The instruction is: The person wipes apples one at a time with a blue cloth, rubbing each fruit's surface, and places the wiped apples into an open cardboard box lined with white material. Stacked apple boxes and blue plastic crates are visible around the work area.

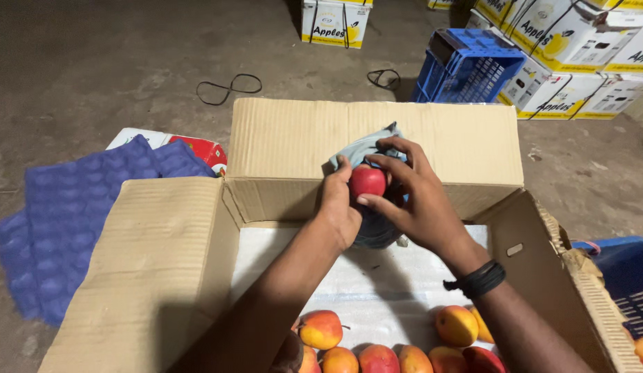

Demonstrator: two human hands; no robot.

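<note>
- At the centre of the frame I see both hands wrapped around one red apple (367, 182); the left hand (337, 207) cups it from the left with the thumb up along its side.
- The right hand (412, 197) closes on it from the right, fingers curled over the top and a fingertip pressing its lower edge; a black band sits on that wrist.
- A grey-blue cloth (363, 148) is bunched behind and under the apple, pinned between the fingers and the fruit.
- The apple is held above the open cardboard box (162, 276), near its far flap, clear of the floor of the box.
- White foam sheet (376, 283) lines the box; a row of red-yellow apples (376, 356) lies along the bottom edge of the frame.
- Purple fruit trays (72, 207) are stacked at the left.
- A blue crate (466, 69) and white apple cartons (570, 48) stand at the upper right; black bands (228, 88) lie on the concrete at upper centre.
</note>
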